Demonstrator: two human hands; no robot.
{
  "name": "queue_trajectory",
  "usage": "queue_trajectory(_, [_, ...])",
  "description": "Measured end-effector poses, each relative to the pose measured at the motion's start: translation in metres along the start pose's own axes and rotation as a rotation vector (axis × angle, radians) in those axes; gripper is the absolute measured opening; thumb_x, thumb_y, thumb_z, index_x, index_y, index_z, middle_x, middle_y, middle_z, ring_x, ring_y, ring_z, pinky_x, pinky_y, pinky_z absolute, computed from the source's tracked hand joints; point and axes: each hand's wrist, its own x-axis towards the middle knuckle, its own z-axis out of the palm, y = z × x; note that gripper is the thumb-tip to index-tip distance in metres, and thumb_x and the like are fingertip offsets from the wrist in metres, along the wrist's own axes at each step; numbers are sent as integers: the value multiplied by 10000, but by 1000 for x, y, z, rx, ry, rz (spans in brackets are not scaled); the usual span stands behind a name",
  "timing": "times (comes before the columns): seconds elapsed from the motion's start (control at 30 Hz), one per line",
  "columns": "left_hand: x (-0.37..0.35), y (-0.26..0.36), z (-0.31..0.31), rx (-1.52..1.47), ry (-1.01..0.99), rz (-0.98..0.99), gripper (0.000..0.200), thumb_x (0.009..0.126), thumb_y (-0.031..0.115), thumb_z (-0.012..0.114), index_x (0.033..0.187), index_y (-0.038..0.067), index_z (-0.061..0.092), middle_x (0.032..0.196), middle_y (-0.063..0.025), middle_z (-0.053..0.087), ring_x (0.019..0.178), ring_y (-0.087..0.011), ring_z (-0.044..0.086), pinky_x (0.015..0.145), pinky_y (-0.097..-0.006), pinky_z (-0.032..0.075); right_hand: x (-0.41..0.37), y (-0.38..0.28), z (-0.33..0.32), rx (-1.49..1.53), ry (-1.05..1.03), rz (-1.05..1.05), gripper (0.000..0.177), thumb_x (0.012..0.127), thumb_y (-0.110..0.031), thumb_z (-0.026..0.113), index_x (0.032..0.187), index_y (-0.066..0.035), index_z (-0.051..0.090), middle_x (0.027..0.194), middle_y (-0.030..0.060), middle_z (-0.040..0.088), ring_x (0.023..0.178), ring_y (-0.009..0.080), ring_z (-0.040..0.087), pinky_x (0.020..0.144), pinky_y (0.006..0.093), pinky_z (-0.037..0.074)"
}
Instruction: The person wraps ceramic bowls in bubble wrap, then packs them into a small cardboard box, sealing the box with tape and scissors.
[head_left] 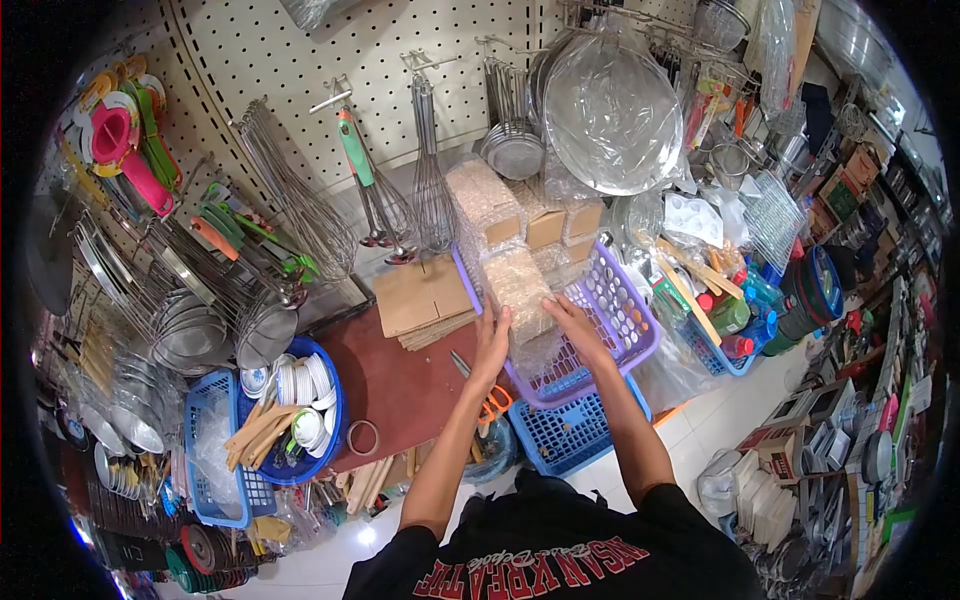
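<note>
A bubble-wrapped cardboard box [517, 290] sits at the near end of a purple plastic basket [640, 352]. My left hand [491, 345] presses against the box's left side, fingers pointing away from me. On the opposite side, my right hand [577, 327] grips its right edge, so the box is between both hands. More bubble-wrapped boxes [487, 205] are stacked behind it at the basket's far end. A stack of flat brown cardboard [425, 298] lies left of the basket. Orange-handled scissors [493, 403] are near my left wrist.
A blue basin [338, 440] of bowls and spoons stands left on the red-brown tabletop [375, 375], near a tape roll [363, 437]. A blue basket [565, 440] sits below the purple one. Whisks [432, 200] and strainers hang from the pegboard [290, 50].
</note>
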Motion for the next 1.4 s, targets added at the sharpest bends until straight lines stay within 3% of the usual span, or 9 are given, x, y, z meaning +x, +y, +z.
queue_trajectory(0.37, [-1,-1,-2,12,6,5,771,1027,465,410,1560,-21,139,1606,-253,134,1503,-358,124,1210,-415,143,-5,0,-9,-17,-3,-91,659,949,-447,614,1455,-53,463,1397,178,520,1282,259,493,1036,349,394])
queue_trajectory(0.47, [-5,0,-5,9,24,11,748,1029,454,415,1553,-22,176,1602,-251,146,1501,-357,128,1211,-420,136,-10,-3,-5,54,84,-140,585,942,-403,642,1404,-64,524,1302,161,565,1190,226,542,983,329,424])
queue_trajectory(0.67, [-28,-7,-16,-145,157,17,590,1036,310,481,1534,52,297,1533,-173,292,1419,-304,328,1154,-400,305,-25,-11,9,-135,463,-408,385,897,-230,718,1223,-41,636,1071,69,579,879,145,512,802,287,435])
queue_trajectory(0.83, [-68,-4,-30,-304,260,87,431,1041,214,507,1433,48,438,1299,-112,532,1132,-189,568,955,-324,481,-58,-34,32,-184,560,-758,158,881,-43,671,1035,-13,670,937,74,594,794,105,511,693,276,419])
queue_trajectory(0.9, [-84,-14,-36,-403,269,127,350,1044,195,510,1348,21,502,1090,-78,638,936,-123,617,814,-274,516,-73,-25,44,-83,421,-689,133,893,-39,668,1022,-8,668,865,49,597,739,92,518,649,246,408])
queue_trajectory(1.0, [-114,-39,-48,-388,295,-31,309,1046,184,503,1297,6,531,1049,-78,648,914,-128,626,811,-268,510,-96,-30,77,142,221,-499,103,922,-40,652,1019,-7,664,787,10,594,667,65,514,594,201,384])
queue_trajectory(1.1, [-145,-69,-58,-256,256,-27,360,1036,315,533,1247,26,566,1009,-51,633,901,-141,627,806,-291,528,-101,-21,119,313,47,-358,92,952,-46,628,1030,-10,661,776,-9,590,633,37,502,566,175,369])
queue_trajectory(1.33, [-151,-84,-81,-351,357,-108,310,1047,246,507,1222,0,580,1018,-75,637,874,-149,648,780,-294,540,-64,37,162,395,-147,-81,104,969,-112,623,1031,-33,649,761,-4,578,603,40,520,525,195,400])
queue_trajectory(1.4, [-137,-78,-88,-313,375,-134,261,1047,188,487,1226,29,592,1012,-67,641,856,-140,645,760,-287,543,-47,59,166,485,-163,115,140,968,-154,625,1065,-54,649,831,-2,595,643,61,540,571,218,441])
